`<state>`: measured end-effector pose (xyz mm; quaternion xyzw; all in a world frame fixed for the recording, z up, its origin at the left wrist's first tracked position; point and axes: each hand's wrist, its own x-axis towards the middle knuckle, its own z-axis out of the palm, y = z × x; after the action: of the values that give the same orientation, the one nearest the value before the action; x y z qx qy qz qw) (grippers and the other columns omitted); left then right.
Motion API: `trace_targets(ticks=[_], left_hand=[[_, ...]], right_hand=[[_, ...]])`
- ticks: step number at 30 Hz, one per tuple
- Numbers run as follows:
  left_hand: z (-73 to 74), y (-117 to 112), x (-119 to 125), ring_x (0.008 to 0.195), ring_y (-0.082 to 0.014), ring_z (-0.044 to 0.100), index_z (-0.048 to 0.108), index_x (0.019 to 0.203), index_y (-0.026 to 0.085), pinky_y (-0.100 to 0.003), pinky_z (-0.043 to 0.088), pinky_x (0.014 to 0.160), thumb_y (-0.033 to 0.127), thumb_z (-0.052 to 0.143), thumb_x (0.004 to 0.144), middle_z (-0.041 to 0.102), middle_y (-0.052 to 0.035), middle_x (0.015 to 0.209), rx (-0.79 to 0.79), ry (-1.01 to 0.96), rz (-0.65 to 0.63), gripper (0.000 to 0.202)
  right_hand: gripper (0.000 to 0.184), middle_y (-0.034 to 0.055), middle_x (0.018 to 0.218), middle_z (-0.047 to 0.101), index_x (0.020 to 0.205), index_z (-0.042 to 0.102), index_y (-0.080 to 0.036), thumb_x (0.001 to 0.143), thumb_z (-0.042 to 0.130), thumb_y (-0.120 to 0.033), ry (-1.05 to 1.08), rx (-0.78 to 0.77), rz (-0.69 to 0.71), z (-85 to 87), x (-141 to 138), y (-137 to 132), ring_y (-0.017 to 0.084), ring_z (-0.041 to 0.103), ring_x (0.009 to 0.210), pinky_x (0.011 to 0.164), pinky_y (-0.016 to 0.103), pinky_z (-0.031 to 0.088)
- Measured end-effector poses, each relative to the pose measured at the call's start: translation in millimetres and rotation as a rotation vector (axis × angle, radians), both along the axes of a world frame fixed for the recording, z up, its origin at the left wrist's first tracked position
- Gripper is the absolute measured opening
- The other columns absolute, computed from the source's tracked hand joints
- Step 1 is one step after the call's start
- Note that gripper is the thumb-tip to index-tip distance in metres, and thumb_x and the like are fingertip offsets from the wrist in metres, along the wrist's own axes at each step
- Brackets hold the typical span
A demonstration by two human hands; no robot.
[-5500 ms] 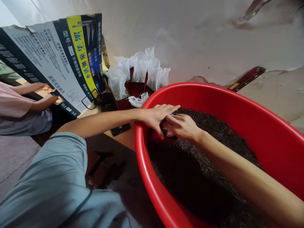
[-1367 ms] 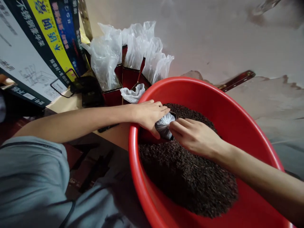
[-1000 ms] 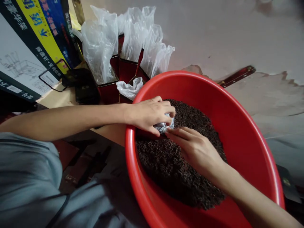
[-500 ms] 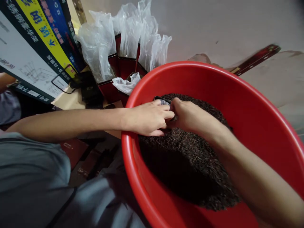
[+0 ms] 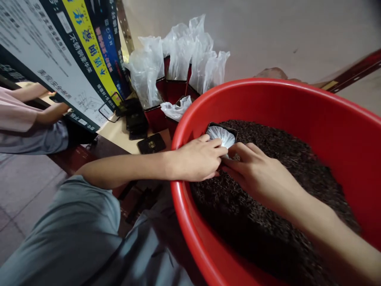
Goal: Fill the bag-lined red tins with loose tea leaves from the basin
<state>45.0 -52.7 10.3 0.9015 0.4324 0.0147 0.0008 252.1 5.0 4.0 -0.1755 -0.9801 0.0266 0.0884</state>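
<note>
A clear plastic bag (image 5: pixel 223 135) lines a small dark-rimmed container (image 5: pixel 234 130) inside the large red tub (image 5: pixel 256 82). Over the tub's near-left rim reaches my left hand (image 5: pixel 199 159), its curled fingers closed on the bag's edge. My right hand (image 5: pixel 253 167) meets it from the other side, thumb and fingers pinching the bag near the container's mouth. Below both hands lies a heap of dark, dry, loose leaf-like material (image 5: pixel 268 206), which looks like tea leaves. The container's lower part is hidden by my hands.
Several dark red boxes (image 5: pixel 177 89) with clear plastic liners (image 5: pixel 178 51) stand behind the tub. Black lids (image 5: pixel 151 143) lie on the tan tabletop (image 5: pixel 116 137). Large printed cartons (image 5: pixel 68 59) rise at the left, beside another person's arm (image 5: pixel 52 114).
My view has swung left, showing more of the other person. My right hand has drawn back slightly from the container's mouth, and more of the plastic bag shows between my hands.
</note>
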Motion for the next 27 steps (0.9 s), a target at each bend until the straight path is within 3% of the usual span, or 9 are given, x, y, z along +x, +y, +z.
trace_targets(ticks=[4, 9, 13, 16, 18, 20, 23, 25, 27], left_hand=[[2.6, -2.3, 2.8, 0.123, -0.0309, 0.057, 0.079, 0.111, 0.012, -0.041, 0.039, 0.094, 0.036, 0.061, 0.102, 0.07, -0.0149, 0.127, -0.035, 0.039, 0.018, 0.032], [2.0, 3.2, -3.3, 0.128, -0.0312, 0.057, 0.078, 0.113, 0.014, -0.041, 0.043, 0.096, 0.039, 0.06, 0.103, 0.069, -0.0152, 0.13, -0.04, -0.026, -0.013, 0.033], [-11.4, -14.1, -35.1, 0.128, -0.028, 0.059, 0.072, 0.126, 0.022, -0.043, 0.046, 0.101, 0.036, 0.057, 0.104, 0.069, -0.0091, 0.135, 0.081, -0.223, 0.031, 0.031], [-47.2, -39.1, -76.0, 0.117, -0.0256, 0.063, 0.068, 0.125, 0.028, -0.045, 0.051, 0.099, 0.035, 0.047, 0.106, 0.073, -0.0034, 0.123, 0.43, -0.494, 0.528, 0.029], [-82.6, -51.2, -103.9, 0.103, -0.0256, 0.067, 0.068, 0.105, 0.022, -0.045, 0.054, 0.093, 0.033, 0.045, 0.106, 0.074, -0.0062, 0.103, 0.532, -0.584, 0.839, 0.026], [-120.3, -56.9, -126.5, 0.099, -0.0315, 0.07, 0.069, 0.099, 0.019, -0.05, 0.057, 0.086, 0.035, 0.047, 0.103, 0.074, -0.0137, 0.103, 0.251, -0.422, 0.819, 0.028], [-164.1, -58.2, -146.9, 0.13, -0.0447, 0.059, 0.068, 0.121, 0.018, -0.062, 0.052, 0.101, 0.036, 0.063, 0.093, 0.064, -0.0224, 0.139, 0.074, -0.279, 0.839, 0.034], [-176.6, -57.4, -153.9, 0.141, -0.046, 0.05, 0.064, 0.129, 0.019, -0.064, 0.048, 0.109, 0.035, 0.067, 0.089, 0.056, -0.0219, 0.15, 0.03, -0.211, 0.897, 0.043], [-175.6, -55.9, -158.5, 0.139, -0.0457, 0.051, 0.064, 0.129, 0.019, -0.063, 0.049, 0.106, 0.034, 0.067, 0.09, 0.056, -0.0217, 0.15, 0.026, -0.167, 0.909, 0.042]], right_hand=[[0.031, 0.0126, 0.092, 0.072, 0.092, 0.075, -0.015, 0.104, 0.051, -0.03, 0.04, 0.068, -0.03, -6.5, -6.5, -6.5, 0.022, 0.066, 0.071, 0.053, 0.032, 0.045], [0.02, 0.0066, 0.079, 0.075, 0.109, 0.066, -0.016, 0.099, 0.06, -0.033, 0.098, -0.178, -0.158, -12.0, -3.7, -3.7, 0.018, 0.062, 0.05, 0.049, 0.03, 0.04], [0.021, 0.0057, 0.081, 0.077, 0.115, 0.065, -0.017, 0.097, 0.061, -0.027, 0.069, -0.276, -0.201, -11.9, -4.9, 0.6, 0.019, 0.067, 0.056, 0.053, 0.029, 0.044], [0.019, 0.0074, 0.09, 0.078, 0.11, 0.071, -0.018, 0.1, 0.057, -0.025, -0.029, -0.143, -0.22, -11.5, -10.7, -3.4, 0.02, 0.069, 0.063, 0.055, 0.03, 0.04], [0.021, 0.0074, 0.09, 0.074, 0.102, 0.074, -0.018, 0.102, 0.053, -0.024, -0.119, -0.042, -0.243, -9.9, -15.9, -7.8, 0.017, 0.063, 0.059, 0.052, 0.031, 0.032], [0.024, 0.009, 0.094, 0.071, 0.095, 0.074, -0.018, 0.102, 0.051, -0.023, -0.175, 0.021, -0.259, -6.6, -20.5, -10.5, 0.016, 0.058, 0.06, 0.051, 0.032, 0.026], [0.022, 0.0131, 0.105, 0.067, 0.092, 0.075, -0.017, 0.1, 0.054, -0.019, -0.153, 0.074, -0.216, -0.2, -23.4, -9.4, 0.019, 0.059, 0.078, 0.058, 0.032, 0.031], [0.02, 0.0142, 0.106, 0.067, 0.094, 0.076, -0.016, 0.098, 0.057, -0.016, -0.141, 0.085, -0.164, 3.6, -22.6, -6.8, 0.023, 0.058, 0.088, 0.066, 0.033, 0.034], [0.018, 0.0141, 0.105, 0.067, 0.095, 0.076, -0.015, 0.096, 0.059, -0.015, -0.152, 0.073, -0.13, 6.5, -20.6, -4.3, 0.023, 0.056, 0.09, 0.069, 0.034, 0.034]])
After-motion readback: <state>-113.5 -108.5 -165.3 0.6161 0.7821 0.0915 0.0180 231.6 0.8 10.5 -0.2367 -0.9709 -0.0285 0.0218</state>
